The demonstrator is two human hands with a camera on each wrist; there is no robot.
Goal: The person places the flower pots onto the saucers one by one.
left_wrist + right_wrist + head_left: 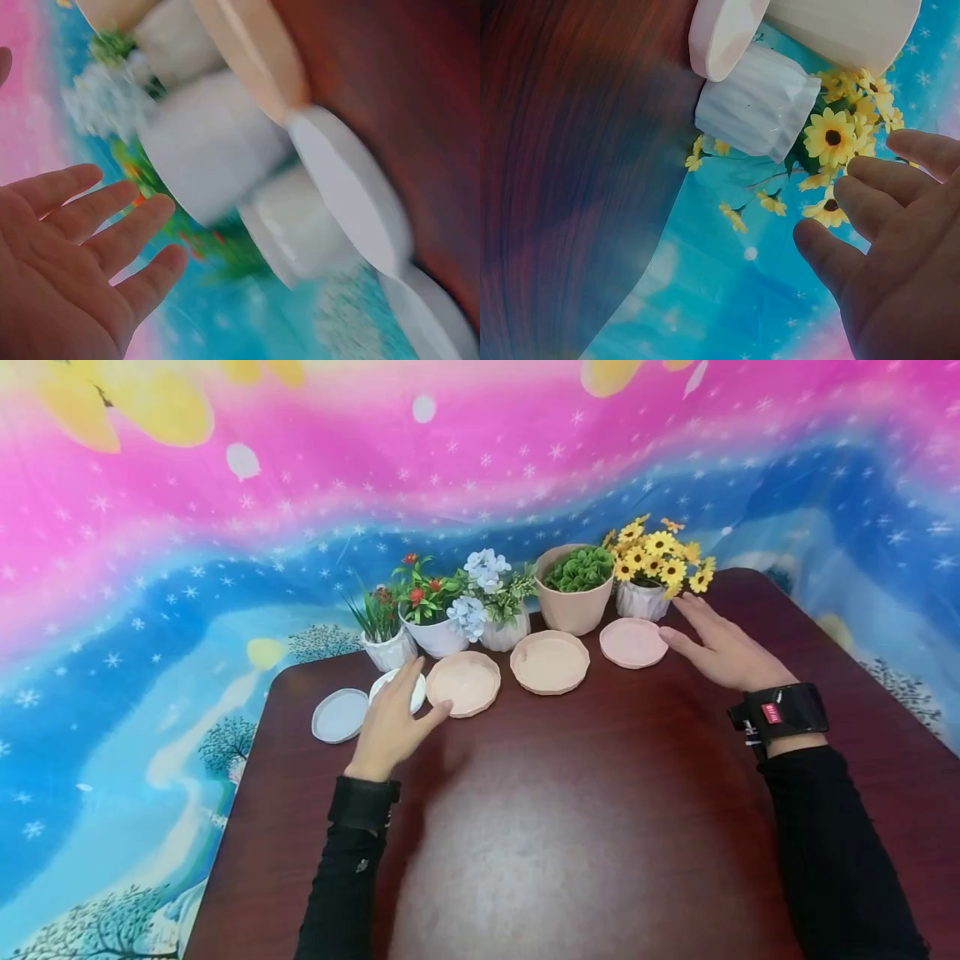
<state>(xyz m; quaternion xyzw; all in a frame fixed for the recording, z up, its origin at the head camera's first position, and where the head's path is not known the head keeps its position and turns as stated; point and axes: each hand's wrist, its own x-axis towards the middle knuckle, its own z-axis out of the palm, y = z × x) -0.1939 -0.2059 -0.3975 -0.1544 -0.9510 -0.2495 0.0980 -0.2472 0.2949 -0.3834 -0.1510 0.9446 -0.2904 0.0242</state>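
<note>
Five pots (573,612) holding plants (580,568), five saucers (550,662) — left hand (392,722), right hand (726,650) — both outstretched, unclenched

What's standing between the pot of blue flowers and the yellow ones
The head view shows a beige pot with a green plant between them.

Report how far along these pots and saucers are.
Apparently done: five pots stand in a row, five saucers in front. In hand: nothing; left grip and right grip are empty. Remaining, perhaps: setting pots on saucers, since none sits on one.
</note>
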